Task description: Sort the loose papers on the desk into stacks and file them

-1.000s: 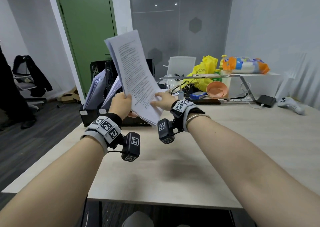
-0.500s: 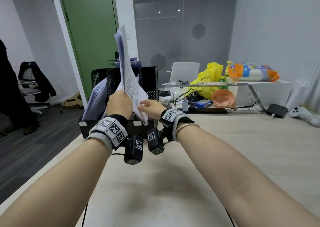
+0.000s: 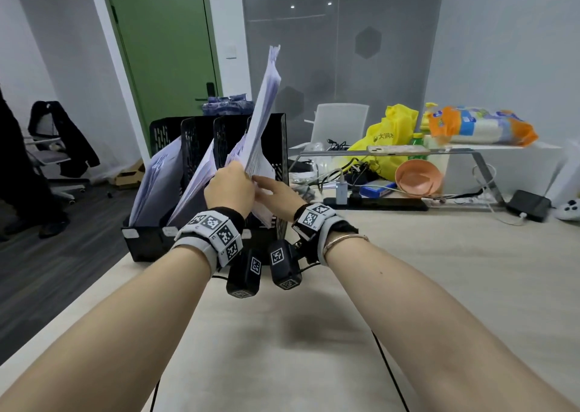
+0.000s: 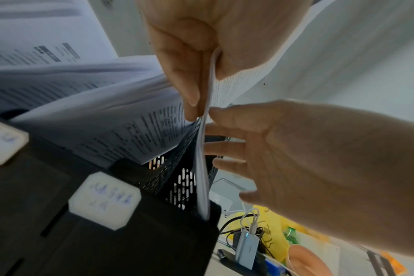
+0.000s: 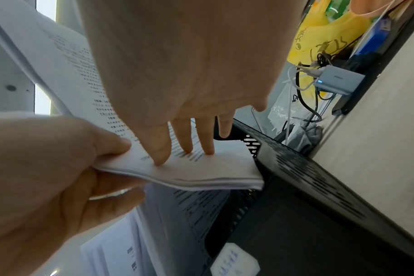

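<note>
A stack of printed papers [image 3: 263, 107] stands upright and edge-on, its lower end entering the rightmost slot of the black file rack [image 3: 150, 245] at the desk's left edge. My left hand [image 3: 232, 185] pinches the stack near its lower edge between thumb and fingers. In the left wrist view the left hand [image 4: 196, 65] grips the stack's edge [image 4: 202, 158] above the rack [image 4: 130, 242]. My right hand [image 3: 273, 188] is beside it, with straight fingers [image 5: 184, 142] pressing on the sheet's printed face [image 5: 201, 171]. Labels mark the rack's front.
Other papers [image 3: 157, 179] lean in the rack's left slots. At the back of the desk [image 3: 439, 286] are a yellow bag [image 3: 392, 129], an orange bowl [image 3: 417, 177], a charger [image 3: 341, 188] with cables, a riser shelf [image 3: 455, 151] and a white controller [image 3: 568, 209]. A chair with a jacket [image 3: 59, 138] stands left.
The stack has turned edge-on and moved forward and down into the rack's right slot. Both hands followed it. The right hand's fingers now lie straight against the paper.
</note>
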Tool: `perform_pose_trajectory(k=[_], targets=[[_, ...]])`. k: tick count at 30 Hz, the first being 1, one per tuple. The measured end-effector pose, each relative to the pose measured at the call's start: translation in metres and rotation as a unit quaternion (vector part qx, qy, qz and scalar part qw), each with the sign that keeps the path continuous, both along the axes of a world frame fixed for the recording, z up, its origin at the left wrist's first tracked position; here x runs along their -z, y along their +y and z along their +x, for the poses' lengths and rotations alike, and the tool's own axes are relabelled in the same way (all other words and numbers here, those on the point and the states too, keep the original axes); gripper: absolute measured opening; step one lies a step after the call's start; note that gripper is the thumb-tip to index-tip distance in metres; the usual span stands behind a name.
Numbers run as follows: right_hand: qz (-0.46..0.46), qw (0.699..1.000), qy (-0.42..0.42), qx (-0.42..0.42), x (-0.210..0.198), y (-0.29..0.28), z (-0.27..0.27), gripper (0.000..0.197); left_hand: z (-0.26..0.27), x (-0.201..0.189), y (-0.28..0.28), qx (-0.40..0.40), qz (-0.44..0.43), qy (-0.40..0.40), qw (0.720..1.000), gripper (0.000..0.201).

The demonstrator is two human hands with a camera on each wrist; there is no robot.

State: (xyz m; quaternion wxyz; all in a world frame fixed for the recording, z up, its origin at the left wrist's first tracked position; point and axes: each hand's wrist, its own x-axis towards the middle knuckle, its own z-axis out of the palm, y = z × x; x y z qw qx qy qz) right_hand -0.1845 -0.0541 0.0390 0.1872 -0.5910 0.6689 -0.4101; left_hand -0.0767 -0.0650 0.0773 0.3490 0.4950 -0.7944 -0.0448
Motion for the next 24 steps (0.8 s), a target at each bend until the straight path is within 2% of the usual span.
perform_pose_trajectory(k=[7, 11, 16, 18, 22, 24], targets=[[0.011, 0.999, -0.031, -0.018, 0.005, 0.004, -0.007, 0.068, -0.011, 0.008, -0.006, -0.011, -0.046, -0.025, 0.999, 0.022], [0.029, 0.997, -0.058, -0.035, 0.003, 0.008, -0.008, 0.070, -0.015, 0.012, -0.012, -0.010, -0.050, -0.066, 0.997, 0.020], [0.002, 0.999, -0.020, -0.025, 0.007, 0.009, -0.015, 0.050, -0.022, 0.031, -0.016, 0.012, -0.032, -0.132, 0.991, 0.019], [-0.008, 0.999, -0.016, -0.028, 0.008, 0.015, -0.018, 0.047, -0.024, 0.035, -0.017, 0.019, -0.026, -0.143, 0.989, 0.018], [-0.019, 0.998, -0.049, -0.043, 0.011, 0.022, -0.018, 0.068, -0.020, 0.047, -0.026, 0.024, -0.006, -0.168, 0.985, 0.018], [-0.021, 0.998, -0.062, -0.024, 0.011, 0.024, -0.020, 0.070, -0.017, 0.053, -0.029, 0.025, 0.000, -0.184, 0.983, 0.019]])
